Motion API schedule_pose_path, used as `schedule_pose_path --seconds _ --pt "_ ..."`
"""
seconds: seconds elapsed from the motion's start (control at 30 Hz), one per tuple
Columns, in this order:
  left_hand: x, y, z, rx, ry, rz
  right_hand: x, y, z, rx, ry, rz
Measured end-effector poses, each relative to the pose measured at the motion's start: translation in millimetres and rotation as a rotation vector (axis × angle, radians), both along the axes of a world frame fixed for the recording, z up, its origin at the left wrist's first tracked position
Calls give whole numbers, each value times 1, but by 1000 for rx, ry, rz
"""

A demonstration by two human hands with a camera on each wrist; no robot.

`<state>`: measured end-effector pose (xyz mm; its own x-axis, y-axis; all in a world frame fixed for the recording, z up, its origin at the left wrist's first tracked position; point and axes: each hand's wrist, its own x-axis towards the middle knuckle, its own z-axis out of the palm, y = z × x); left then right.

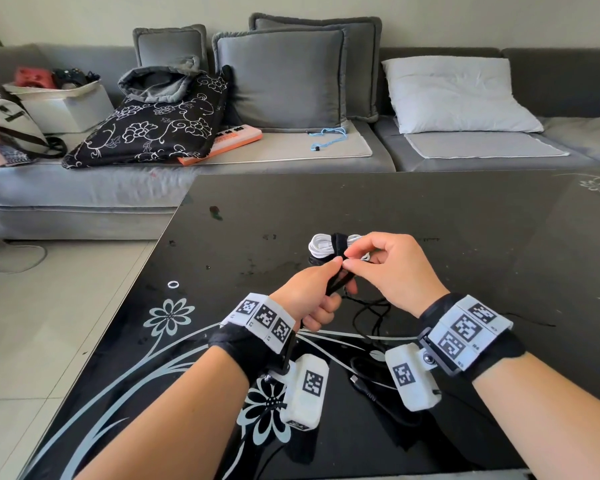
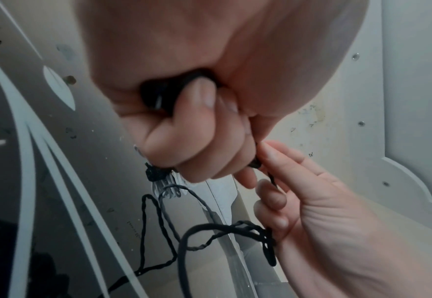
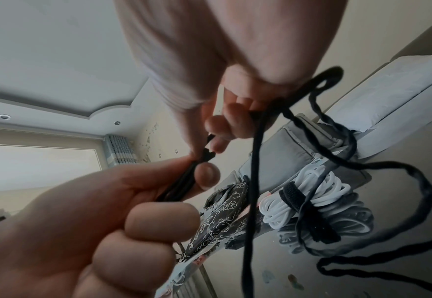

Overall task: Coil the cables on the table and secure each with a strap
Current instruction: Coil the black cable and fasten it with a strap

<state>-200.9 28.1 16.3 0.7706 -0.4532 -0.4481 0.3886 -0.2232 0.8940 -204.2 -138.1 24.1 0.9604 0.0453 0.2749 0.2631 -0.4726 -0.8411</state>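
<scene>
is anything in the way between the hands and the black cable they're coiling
Nothing visible does. The left hand already grips the gathered loops of the black cable, and the right hand pinches it just above. The strapped white cable lies apart on the table, beyond the hands.

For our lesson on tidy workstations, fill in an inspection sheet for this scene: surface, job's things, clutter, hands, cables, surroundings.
Surface: glossy black table with white flower print, smudged.
Job's things: white cable coil lying on the table, bound with a black strap; black cable partly gathered.
Clutter: small white ring on the table.
Hands: left hand grips gathered black cable loops; right hand pinches the cable at the bundle's top.
Cables: loose black cable length trails over the table, its plug between the wrists.
Surroundings: grey sofa with cushions, white pillow, patterned black bag, white box.
</scene>
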Motion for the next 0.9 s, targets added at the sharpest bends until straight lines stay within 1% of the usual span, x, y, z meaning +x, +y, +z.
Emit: schedule_pose_path --seconds 0.23,0.4,0.5,0.7,0.77,0.9 --pt "-1 -2 -1 -67 -142 2 -1 0 3 33 34 -4" --pt "1 -3 -1 -165 -161 49 0 3 2 84 -10 5" --pt "4 -2 -1 -252 -125 155 -2 5 4 107 -28 6" --pt "13 5 -1 -434 -144 458 -2 4 2 75 -53 -47" --pt "14 8 0 -453 -150 497 -2 5 0 54 -79 -48" --pt "14 6 -3 -417 -187 488 -5 14 -2 -4 -91 -11"
